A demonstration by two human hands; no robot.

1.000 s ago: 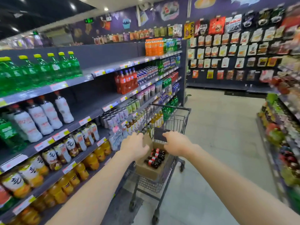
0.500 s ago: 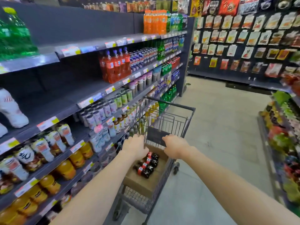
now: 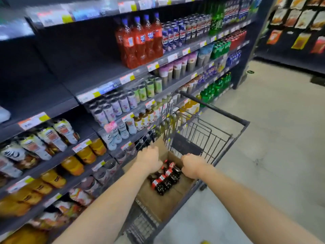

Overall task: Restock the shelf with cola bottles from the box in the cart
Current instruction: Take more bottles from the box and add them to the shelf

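Cola bottles (image 3: pixel 165 179), dark with red labels and caps, lie on their sides in a huddle inside the open cardboard box (image 3: pixel 158 206), which sits in the basket of the wire cart (image 3: pixel 216 110). The cart stands in the aisle just beside the drinks shelf (image 3: pixel 91 71).

The left hand (image 3: pixel 149 160) and right hand (image 3: pixel 192 166) sit knuckles-up at the cart's near end, one on each side of the bottles. Each grip is curled closed over what I take to be the push bar, though the bar itself is hidden under the fingers. Neither has hold of a bottle.

On the shelf, a bare stretch runs left of the red soda bottles (image 3: pixel 139 39) and looks the likeliest gap to fill. By my reading, the step in hand is bringing the cart into place. The next move calls for letting go of the bar, reaching down into the box, closing round one bottle's body and standing it upright in the gap.
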